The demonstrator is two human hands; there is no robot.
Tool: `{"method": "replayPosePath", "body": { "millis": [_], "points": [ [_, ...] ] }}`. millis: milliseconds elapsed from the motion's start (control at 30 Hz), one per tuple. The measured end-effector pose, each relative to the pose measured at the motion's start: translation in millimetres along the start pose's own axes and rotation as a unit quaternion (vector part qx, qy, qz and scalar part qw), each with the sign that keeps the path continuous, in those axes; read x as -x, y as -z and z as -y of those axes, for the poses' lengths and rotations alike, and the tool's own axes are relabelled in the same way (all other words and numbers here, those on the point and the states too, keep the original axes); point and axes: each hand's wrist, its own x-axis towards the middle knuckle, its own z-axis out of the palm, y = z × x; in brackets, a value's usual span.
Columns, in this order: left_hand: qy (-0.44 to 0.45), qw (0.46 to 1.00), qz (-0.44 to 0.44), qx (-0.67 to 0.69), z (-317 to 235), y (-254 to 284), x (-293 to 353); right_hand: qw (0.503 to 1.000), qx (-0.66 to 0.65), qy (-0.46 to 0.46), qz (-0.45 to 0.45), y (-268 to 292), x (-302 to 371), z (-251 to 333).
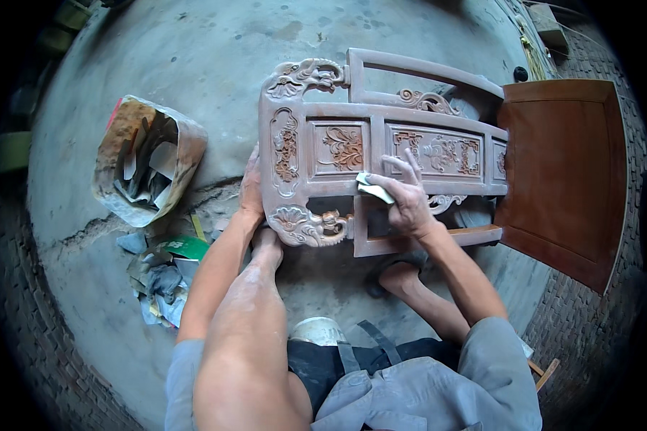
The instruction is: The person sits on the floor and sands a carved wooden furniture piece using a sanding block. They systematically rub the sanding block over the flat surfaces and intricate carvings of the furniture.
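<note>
A carved wooden chair point(377, 111) lies on its side or back, its long backrest coated in pale dust and its smooth reddish-brown seat point(561, 179) at the right. My left hand point(251, 185) grips the outer edge of the carved top rail, with its fingers partly hidden along that edge. In my right hand point(410, 201) a folded piece of sandpaper point(375, 188), pale and whitish-green, is pinched against the lower edge of the backrest's middle panel. Two fingers of that hand are raised over the panel. Orange-brown wood shows in the carved flower panel point(343, 149).
A worn, open-topped container point(187, 136) at the left holds scraps and sheets. Beside my left forearm lies a pile of rags and used pieces point(164, 280) with a green sheet point(185, 248). A whitish bucket point(318, 331) is beneath me. Cracks cross the concrete floor point(216, 43).
</note>
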Motion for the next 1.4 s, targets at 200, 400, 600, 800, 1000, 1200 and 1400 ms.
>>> {"method": "replayPosePath", "body": {
  "millis": [200, 400, 600, 800, 1000, 1200, 1400],
  "points": [
    [0.0, 1.0, 0.025, 0.017, 3.2, 4.2, 1.4, 0.997, -0.033, -0.021, -0.064, -56.5, -33.5, 67.5],
    [-0.023, 1.0, 0.019, -0.008, 8.8, -2.4, 0.8, 0.968, 0.046, -0.159, -0.189, -49.5, 6.5, 57.0],
    [0.01, 0.999, 0.024, 0.039, 11.7, -8.6, 6.4, 0.953, 0.021, -0.225, -0.201, -63.0, -25.6, 56.6],
    [0.035, 0.992, -0.01, 0.119, 19.2, -11.6, 5.9, 0.972, 0.048, -0.164, -0.16, -63.7, -2.2, 66.3],
    [-0.033, 0.999, -0.007, -0.024, 14.2, -9.4, 4.7, 0.961, 0.078, -0.19, -0.184, -60.5, -64.2, 16.6],
    [-0.024, 0.999, 0.0, -0.028, 23.4, -6.0, 5.3, 0.997, 0.005, -0.002, -0.078, 1.9, -50.4, -26.0],
    [-0.041, 0.995, 0.03, -0.08, 15.9, -4.0, 5.6, 0.991, 0.031, 0.105, 0.078, 22.2, -91.4, -84.4]
  ]
}}
